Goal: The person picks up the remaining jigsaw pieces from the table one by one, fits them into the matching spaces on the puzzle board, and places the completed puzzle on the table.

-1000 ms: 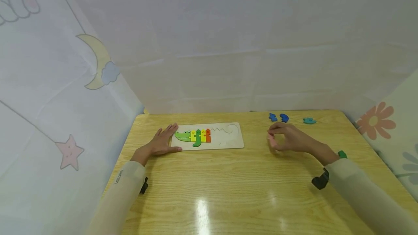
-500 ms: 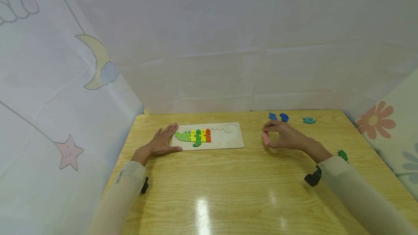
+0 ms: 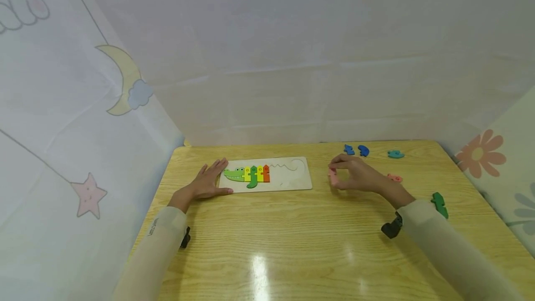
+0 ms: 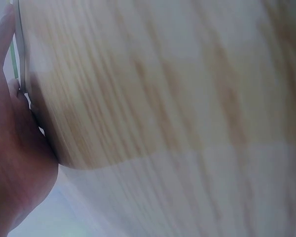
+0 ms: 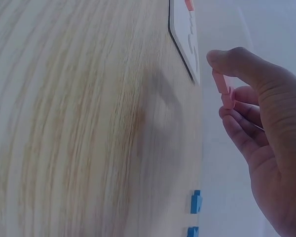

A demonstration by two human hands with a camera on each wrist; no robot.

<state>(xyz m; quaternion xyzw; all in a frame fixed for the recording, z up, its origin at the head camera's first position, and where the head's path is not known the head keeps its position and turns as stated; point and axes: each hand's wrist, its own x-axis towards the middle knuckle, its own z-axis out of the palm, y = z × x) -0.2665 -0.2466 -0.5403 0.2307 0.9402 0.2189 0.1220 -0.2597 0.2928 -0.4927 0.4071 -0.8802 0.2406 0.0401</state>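
Head view: the left hand [image 3: 204, 183] covers the left end of the puzzle board [image 3: 293, 181], so that bit is hard to see. Its fingers are spread apart and touch the board. The right hand [image 3: 358, 175] pinches a pink piece [image 3: 332, 177] between thumb and fingers, above the table [image 3: 234, 236] and just to the right of the board. The fingers hide some of that pink piece. A second pink piece [image 3: 395, 178] lies near the right wrist, and a dark green piece [image 3: 440, 205] is beside the right sleeve [image 3: 447, 245]. In the left wrist view, the hand is cut off at the left side. In the right wrist view, the top cuts off the board, and the bottom cuts off one of two blue pieces [image 5: 196, 203].

The board has a crocodile on it: a light green head [image 3: 234, 175] (with a toothy smile), then a yellow piece [image 3: 247, 174], a green piece [image 3: 252, 179], another yellow piece [image 3: 260, 174] and an orange piece [image 3: 266, 174], in a row. Its right part is bare wood with a curly line. Near the table's back edge lie the blue pieces and a teal piece [image 3: 395, 154].
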